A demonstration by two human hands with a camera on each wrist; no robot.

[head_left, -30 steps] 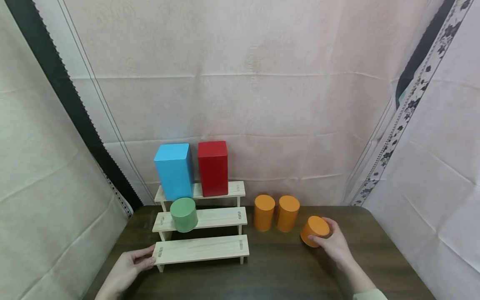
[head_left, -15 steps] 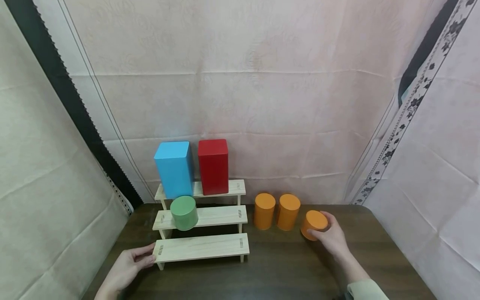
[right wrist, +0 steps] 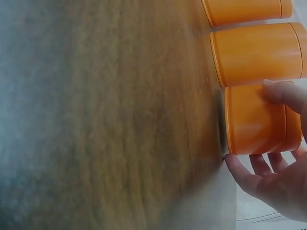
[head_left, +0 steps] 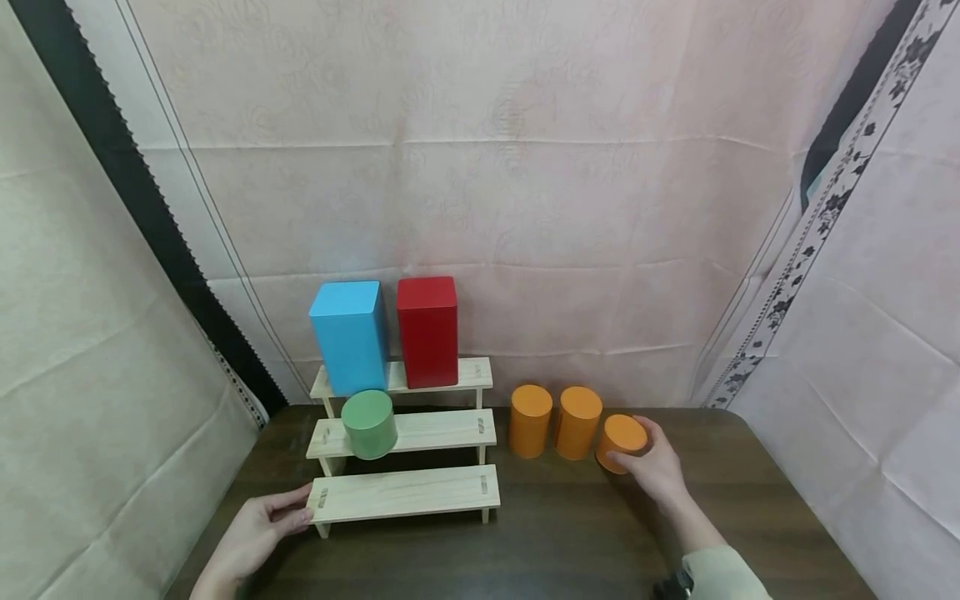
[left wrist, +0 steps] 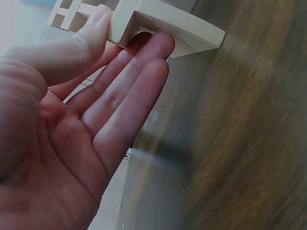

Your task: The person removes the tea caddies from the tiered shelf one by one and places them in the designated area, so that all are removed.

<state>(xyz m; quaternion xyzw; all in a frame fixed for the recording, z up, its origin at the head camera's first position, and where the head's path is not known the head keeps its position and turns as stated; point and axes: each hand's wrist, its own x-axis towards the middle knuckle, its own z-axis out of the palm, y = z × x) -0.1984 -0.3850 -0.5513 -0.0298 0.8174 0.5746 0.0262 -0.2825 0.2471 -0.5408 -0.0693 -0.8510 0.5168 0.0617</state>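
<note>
My left hand pinches the left end of the lowest step of a pale three-tier wooden shelf. In the left wrist view, thumb and forefinger meet that end, while the other fingers extend beneath it. At the right, my right hand holds a short orange canister between thumb and fingers. The right wrist view has this canister with a lid seam, low over or on the tabletop, close beside a taller orange canister. Another taller orange canister stands left of that one.
On the top tier stand a blue box and a red box. A short green canister sits at the left of the middle tier. The dark wooden table ends at pale cloth behind and on both sides.
My right hand has brought the short orange canister leftward and slightly back, closer to the two taller ones. The left hand stays at the shelf's end; the head view has shifted slightly.
</note>
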